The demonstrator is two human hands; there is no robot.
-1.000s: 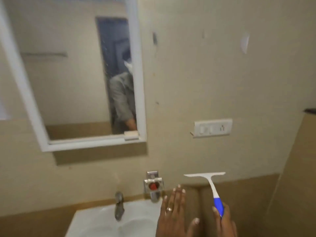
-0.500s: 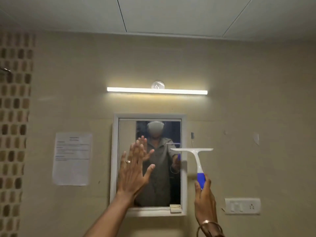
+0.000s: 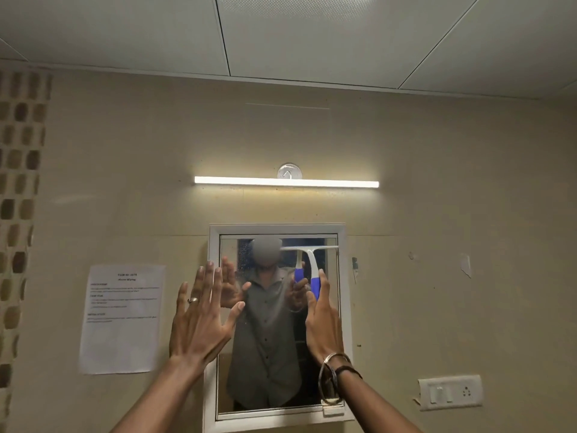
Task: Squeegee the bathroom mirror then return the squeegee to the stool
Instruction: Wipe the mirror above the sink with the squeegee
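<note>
Right hand [image 3: 323, 326] grips squeegee [image 3: 312, 267] on mirror [image 3: 268, 354]; left hand [image 3: 199, 326], fingers spread, empty, beside paper notice [image 3: 121, 320].

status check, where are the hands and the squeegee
Right hand shut on squeegee handle, blade at top right of mirror. Left hand open, spread before mirror's left edge. Nothing blocking the glass below the blade.

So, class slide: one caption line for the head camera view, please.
Right hand sets squeegee at top of mirror; left hand open.

Blue-handled white squeegee [image 3: 313, 270], white-framed mirror [image 3: 214, 323]
</note>
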